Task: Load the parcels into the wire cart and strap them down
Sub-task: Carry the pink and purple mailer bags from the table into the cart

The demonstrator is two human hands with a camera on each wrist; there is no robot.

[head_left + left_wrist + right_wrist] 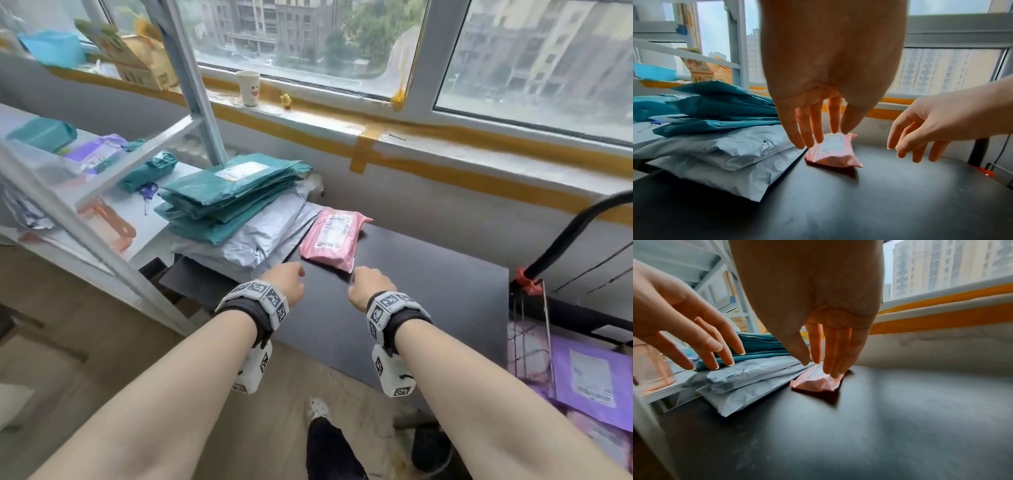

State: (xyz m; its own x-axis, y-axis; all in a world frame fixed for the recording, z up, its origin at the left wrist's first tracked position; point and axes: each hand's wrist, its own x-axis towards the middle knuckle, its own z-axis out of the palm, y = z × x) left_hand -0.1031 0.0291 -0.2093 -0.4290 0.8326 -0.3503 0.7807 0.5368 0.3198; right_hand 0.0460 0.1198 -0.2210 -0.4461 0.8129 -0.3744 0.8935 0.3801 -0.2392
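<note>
The wire cart (534, 342) with its purple plastic mailers (592, 380) is cut off by the head view's right edge. The 2 grey plastic mailers (246, 236) lie mostly hidden under the teal stack (222, 202). The pink parcel's label print (334, 229) is unreadable.

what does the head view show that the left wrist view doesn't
Only the head view shows the wire cart at the right with a purple parcel in it, the paper cup on the windowsill, and both wristbands.

Only the left wrist view shows the fingers: the left hand and right hand are open, fingers spread, holding nothing.

Both show the pink parcel on the dark table, beside the stack of teal parcels on grey parcels.
</note>
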